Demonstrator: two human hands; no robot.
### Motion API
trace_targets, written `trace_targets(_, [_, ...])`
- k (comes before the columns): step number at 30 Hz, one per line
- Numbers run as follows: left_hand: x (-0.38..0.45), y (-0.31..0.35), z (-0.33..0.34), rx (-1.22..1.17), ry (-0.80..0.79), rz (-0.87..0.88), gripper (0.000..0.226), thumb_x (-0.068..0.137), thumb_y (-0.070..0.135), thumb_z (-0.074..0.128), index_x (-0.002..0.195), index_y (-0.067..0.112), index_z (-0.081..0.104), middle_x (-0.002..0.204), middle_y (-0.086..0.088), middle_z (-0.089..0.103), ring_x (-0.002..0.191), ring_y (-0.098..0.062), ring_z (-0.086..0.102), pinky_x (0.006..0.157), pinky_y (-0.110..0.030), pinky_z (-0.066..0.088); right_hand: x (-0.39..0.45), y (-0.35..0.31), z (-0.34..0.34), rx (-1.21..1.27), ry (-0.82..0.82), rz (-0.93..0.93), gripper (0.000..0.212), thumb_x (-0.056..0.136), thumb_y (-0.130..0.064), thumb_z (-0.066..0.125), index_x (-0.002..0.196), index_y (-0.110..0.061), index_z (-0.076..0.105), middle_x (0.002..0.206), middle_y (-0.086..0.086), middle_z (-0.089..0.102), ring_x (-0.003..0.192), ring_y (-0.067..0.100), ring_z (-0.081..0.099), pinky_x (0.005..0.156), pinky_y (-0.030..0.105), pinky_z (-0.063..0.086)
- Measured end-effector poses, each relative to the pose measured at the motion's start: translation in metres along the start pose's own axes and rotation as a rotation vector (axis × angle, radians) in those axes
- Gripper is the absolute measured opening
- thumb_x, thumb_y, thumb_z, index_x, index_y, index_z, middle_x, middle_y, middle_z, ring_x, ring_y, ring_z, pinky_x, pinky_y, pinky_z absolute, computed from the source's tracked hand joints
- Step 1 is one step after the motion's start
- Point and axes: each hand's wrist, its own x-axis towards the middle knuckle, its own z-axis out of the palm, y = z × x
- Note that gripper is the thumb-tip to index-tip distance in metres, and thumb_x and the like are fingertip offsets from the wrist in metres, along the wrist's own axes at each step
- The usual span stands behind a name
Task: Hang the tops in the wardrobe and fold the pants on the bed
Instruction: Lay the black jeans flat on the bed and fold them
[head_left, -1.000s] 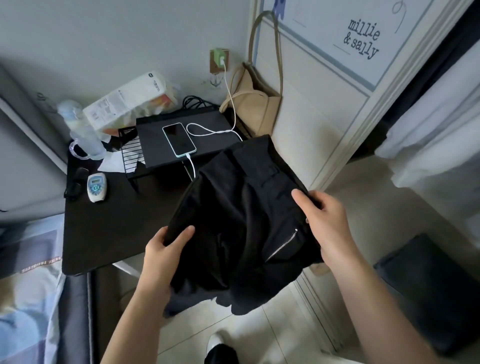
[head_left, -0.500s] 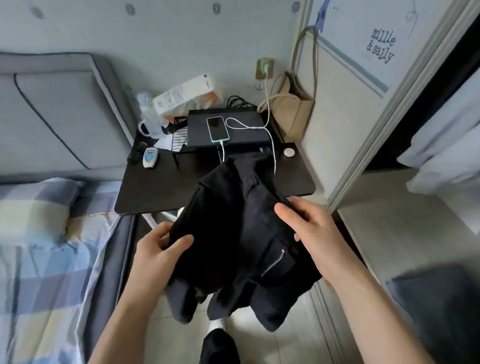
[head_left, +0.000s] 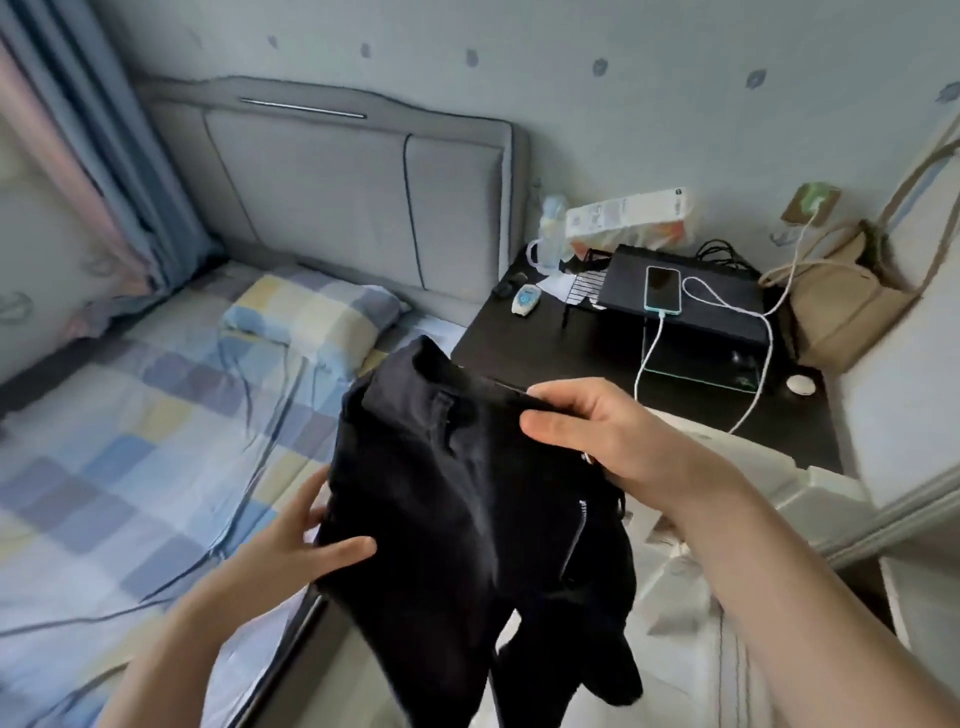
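Note:
A pair of black pants (head_left: 467, 514) with a silver zip pocket hangs in the air between my hands, above the bed's right edge. My right hand (head_left: 597, 431) grips the waistband at its right end, thumb on top. My left hand (head_left: 301, 551) holds the pants' left side, thumb pressed over the cloth. The legs dangle down towards the floor. The bed (head_left: 130, 441) with a blue, yellow and white checked sheet lies to the left. The wardrobe is out of view.
A checked pillow (head_left: 311, 317) lies by the grey padded headboard (head_left: 353, 192). A dark bedside table (head_left: 649, 374) to the right carries a charging phone (head_left: 662, 288), a black box, a bottle and a carton. A tan bag (head_left: 847, 306) hangs at the wall.
My view has swung left from the bedside table to the bed. Both hands have carried the black pants left, over the bed's edge, keeping their hold.

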Motion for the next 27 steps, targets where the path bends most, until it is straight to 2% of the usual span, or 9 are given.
trace_targets(3, [-0.020, -0.006, -0.032, 0.043, 0.056, 0.142, 0.133, 0.033, 0.062, 0.092, 0.139, 0.068, 0.012, 0.149, 0.027, 0.034, 0.128, -0.009, 0.053, 0.101, -0.032, 0.044, 0.027, -0.007, 0.031, -0.071, -0.146, 0.026, 0.015, 0.087, -0.025, 0.066, 0.091, -0.012, 0.071, 0.083, 0.002, 0.067, 0.079, 0.020, 0.062, 0.075, 0.033, 0.047])
trace_targets(6, [-0.040, 0.005, -0.064, 0.227, 0.204, 0.496, 0.137, 0.046, 0.059, 0.091, 0.144, 0.062, -0.004, 0.159, 0.027, 0.010, 0.143, -0.007, 0.032, 0.110, -0.034, 0.032, 0.056, -0.008, 0.067, -0.249, -0.314, 0.045, 0.013, 0.087, -0.031, 0.065, 0.080, -0.021, 0.069, 0.074, 0.001, 0.057, 0.073, 0.025, 0.048, 0.067, 0.041, 0.033])
trace_targets(9, [-0.070, 0.019, -0.104, 0.575, 0.276, 0.652, 0.094, 0.062, 0.039, 0.090, 0.140, 0.044, 0.037, 0.160, 0.016, 0.019, 0.145, -0.009, 0.027, 0.113, -0.045, 0.031, 0.086, -0.010, 0.115, -0.377, -0.513, 0.089, 0.013, 0.090, -0.029, 0.062, 0.079, -0.023, 0.067, 0.075, 0.007, 0.050, 0.071, 0.024, 0.045, 0.065, 0.040, 0.032])
trace_targets(12, [-0.087, 0.013, -0.145, 0.845, 0.162, 0.591, 0.028, 0.070, 0.021, 0.087, 0.085, 0.029, 0.065, 0.159, 0.022, 0.019, 0.147, -0.005, 0.021, 0.112, -0.045, 0.034, 0.110, -0.016, 0.149, -0.455, -0.614, 0.070, 0.019, 0.091, -0.028, 0.060, 0.073, -0.029, 0.063, 0.071, 0.004, 0.046, 0.067, 0.021, 0.044, 0.063, 0.039, 0.033])
trace_targets(16, [-0.091, -0.006, -0.187, 0.937, -0.017, 0.399, 0.026, 0.070, 0.047, 0.082, 0.070, 0.026, 0.067, 0.153, 0.035, 0.021, 0.144, 0.008, 0.016, 0.110, -0.021, 0.027, 0.137, -0.021, 0.182, -0.525, -0.720, 0.034, 0.019, 0.094, -0.023, 0.059, 0.075, -0.022, 0.063, 0.070, 0.005, 0.047, 0.065, 0.017, 0.045, 0.060, 0.035, 0.035])
trace_targets(19, [-0.091, -0.018, -0.210, 0.914, -0.025, 0.319, 0.041, 0.072, 0.060, 0.068, 0.066, 0.020, 0.063, 0.101, 0.022, 0.065, 0.093, 0.001, 0.062, 0.081, -0.032, 0.053, 0.157, -0.020, 0.203, -0.569, -0.752, 0.016, 0.015, 0.093, -0.028, 0.060, 0.079, -0.028, 0.065, 0.075, 0.009, 0.051, 0.067, 0.017, 0.049, 0.061, 0.034, 0.039])
trace_targets(21, [-0.098, -0.019, -0.228, 0.864, 0.094, 0.388, 0.047, 0.075, 0.058, 0.065, 0.062, 0.014, 0.053, 0.069, 0.005, 0.055, 0.061, -0.013, 0.054, 0.059, -0.035, 0.047, 0.170, -0.018, 0.211, -0.571, -0.729, 0.014, 0.012, 0.095, -0.027, 0.058, 0.086, -0.026, 0.067, 0.077, 0.004, 0.053, 0.069, 0.010, 0.051, 0.062, 0.024, 0.042])
trace_targets(23, [-0.108, -0.008, -0.241, 0.787, 0.154, 0.435, 0.048, 0.076, 0.054, 0.063, 0.058, 0.015, 0.044, 0.065, 0.001, 0.047, 0.057, -0.016, 0.047, 0.056, -0.033, 0.042, 0.184, -0.010, 0.215, -0.579, -0.646, 0.009, 0.024, 0.093, -0.030, 0.056, 0.098, -0.008, 0.066, 0.080, 0.012, 0.056, 0.070, 0.013, 0.054, 0.061, 0.017, 0.043])
trace_targets(27, [-0.115, 0.014, -0.247, 0.746, 0.134, 0.379, 0.049, 0.082, 0.041, 0.072, 0.058, 0.015, 0.037, 0.059, -0.004, 0.038, 0.051, -0.013, 0.036, 0.053, -0.031, 0.035, 0.214, 0.025, 0.214, -0.619, -0.555, 0.023, 0.063, 0.086, -0.058, 0.057, 0.099, 0.004, 0.062, 0.088, 0.026, 0.058, 0.075, 0.036, 0.054, 0.070, 0.047, 0.044])
